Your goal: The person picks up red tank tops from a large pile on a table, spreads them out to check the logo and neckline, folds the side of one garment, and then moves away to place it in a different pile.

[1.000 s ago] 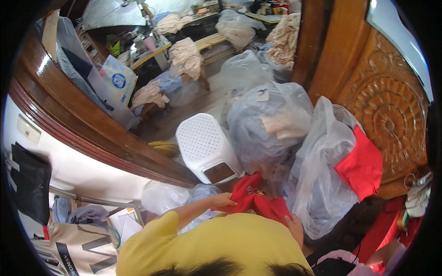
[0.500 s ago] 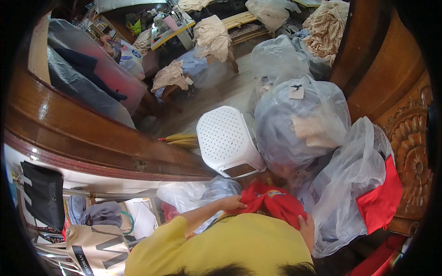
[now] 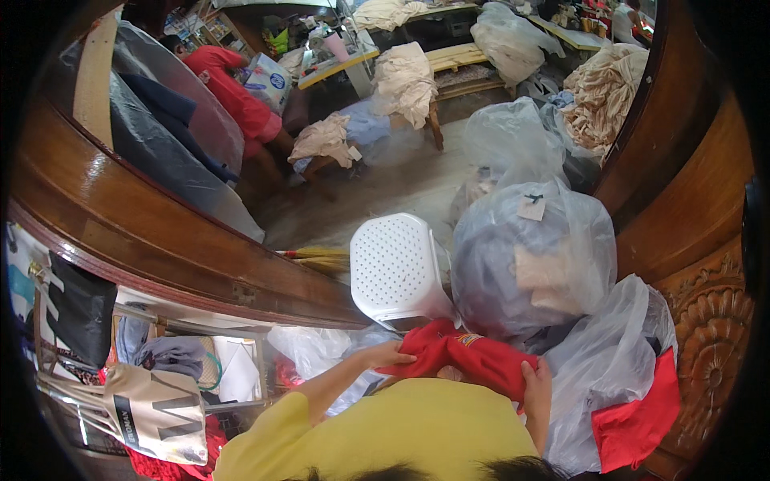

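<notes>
A red garment with a small printed emblem hangs spread between my hands, close in front of my yellow shirt. My left hand pinches its left edge, and my right hand grips the right side. To the right lies a clear plastic bag, with another piece of red cloth coming out over its edge. A white perforated plastic stool stands just beyond the garment. Parts of my fingers are hidden by the cloth.
Behind the stool's right side sits a bulging tied bag of cloth. A wooden door frame curves along the left, a carved door on the right. At lower left hangs a beige tote bag. A person in red bends at far left.
The view has shifted, showing more of the room beyond. The red garment has been raised and pulled wider between my hands. The person in red is now much more visible.
</notes>
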Demonstrator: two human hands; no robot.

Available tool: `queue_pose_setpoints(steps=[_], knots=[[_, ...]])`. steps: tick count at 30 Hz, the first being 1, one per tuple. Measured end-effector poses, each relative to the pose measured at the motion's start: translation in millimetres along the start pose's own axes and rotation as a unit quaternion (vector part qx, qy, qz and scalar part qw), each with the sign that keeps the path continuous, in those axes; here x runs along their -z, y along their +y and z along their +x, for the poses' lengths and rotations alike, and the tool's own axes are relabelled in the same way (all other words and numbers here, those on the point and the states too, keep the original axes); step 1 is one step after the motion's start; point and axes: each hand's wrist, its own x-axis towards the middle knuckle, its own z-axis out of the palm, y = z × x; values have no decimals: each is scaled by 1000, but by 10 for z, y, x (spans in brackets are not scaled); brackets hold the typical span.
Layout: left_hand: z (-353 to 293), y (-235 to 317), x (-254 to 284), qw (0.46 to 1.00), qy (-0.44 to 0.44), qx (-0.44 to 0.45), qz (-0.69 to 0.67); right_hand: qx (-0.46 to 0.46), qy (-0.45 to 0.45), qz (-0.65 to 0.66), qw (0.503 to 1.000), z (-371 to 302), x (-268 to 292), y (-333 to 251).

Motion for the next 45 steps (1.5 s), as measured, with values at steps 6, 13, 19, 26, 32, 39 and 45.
queue_pose_setpoints(steps=[6, 13, 19, 26, 32, 39, 45], knots=[[33, 144, -363, 997, 53, -15, -53, 25, -36, 89, 995, 315, 342, -68], [89, 258, -607, 998, 39, -42, -40, 11, -55, 122, 991, 420, 485, -31], [100, 278, -604, 988, 87, -24, -127, 6, -46, 79, 996, 542, 500, 96], [-127, 316, -445, 938, 102, -74, -322, 42, -51, 124, 990, 712, 448, 70], [-109, -402, -156, 990, 120, 70, -5, 54, -95, 24, 994, 796, 285, -53], [215, -1290, 11, 946, 168, 187, 206, 66, -169, -96, 979, 733, 147, -69], [237, -836, -36, 955, 168, 123, 211, 81, -119, -133, 981, 781, 211, -65]])
